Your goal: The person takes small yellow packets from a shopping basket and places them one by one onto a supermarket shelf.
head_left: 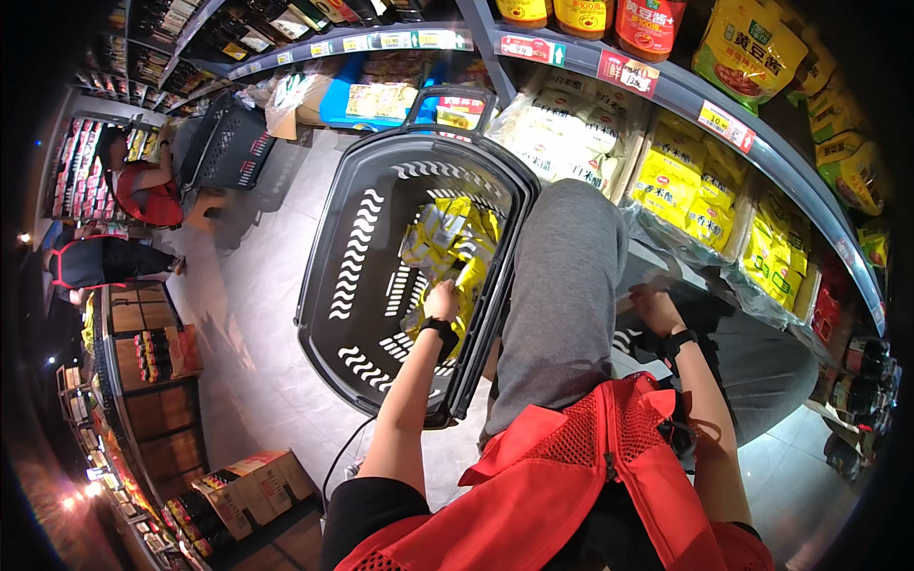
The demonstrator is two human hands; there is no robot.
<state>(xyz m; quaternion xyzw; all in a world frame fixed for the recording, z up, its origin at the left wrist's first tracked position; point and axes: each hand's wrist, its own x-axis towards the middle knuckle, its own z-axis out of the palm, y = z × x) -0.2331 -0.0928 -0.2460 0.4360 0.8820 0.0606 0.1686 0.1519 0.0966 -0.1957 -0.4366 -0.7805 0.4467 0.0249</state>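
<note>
A dark grey shopping basket (354, 205) with slotted walls stands on the floor left of my knee. Yellow plastic packets (447, 233) lie heaped along its right side. Down inside it, my left hand (442, 303) is closed at the edge of a yellow packet (466, 290); its fingertips are partly hidden. My right hand (655, 306) is beyond my other leg, in front of the low shelf boxes. Its fingers are loosely bent and nothing shows in them. A dark slotted surface lies just below it, mostly hidden by my legs.
Open boxes of white packets (562, 133) and yellow packets (671, 181) line the low shelf. Above runs a curved shelf edge (676, 90) with jars and pouches. Another dark basket (224, 143) and two people (148, 186) are at far left. Cartons (252, 490) stand lower left.
</note>
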